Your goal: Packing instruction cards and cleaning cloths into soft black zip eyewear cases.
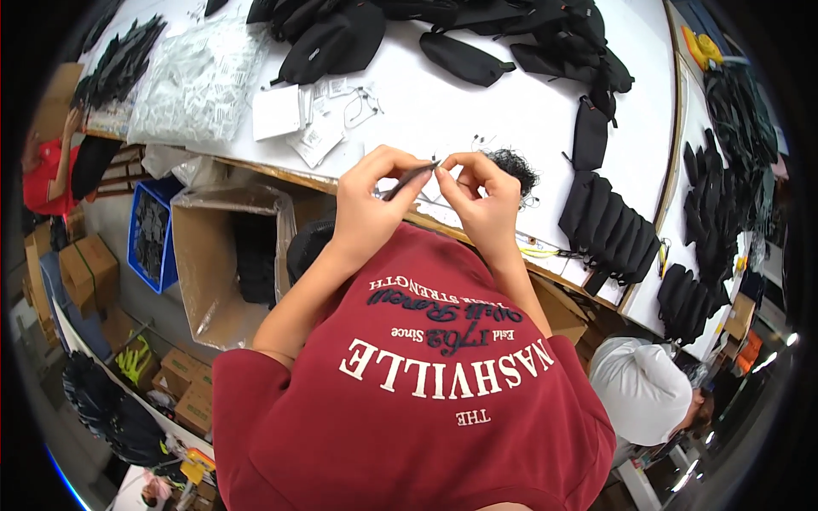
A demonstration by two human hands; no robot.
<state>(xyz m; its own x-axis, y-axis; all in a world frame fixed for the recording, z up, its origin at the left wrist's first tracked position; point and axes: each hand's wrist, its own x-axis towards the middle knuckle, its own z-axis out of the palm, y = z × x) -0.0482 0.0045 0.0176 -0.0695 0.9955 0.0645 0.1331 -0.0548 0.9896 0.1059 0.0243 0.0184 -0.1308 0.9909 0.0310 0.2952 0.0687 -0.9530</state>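
My left hand pinches a narrow black fabric piece, held up over the table's near edge. My right hand meets it at the tip, thumb and forefinger pressed together; what lies between them is too small to make out. Just beyond my right hand sits a tangled heap of thin black tag cords. White paper tags, some with loops of cord, lie on the white tabletop to the left.
Black pouches are piled at the back, and a row of them lies at the right. A clear bag of white tags rests at the left. Below stand a lined cardboard box and a blue crate. A person bends at lower right.
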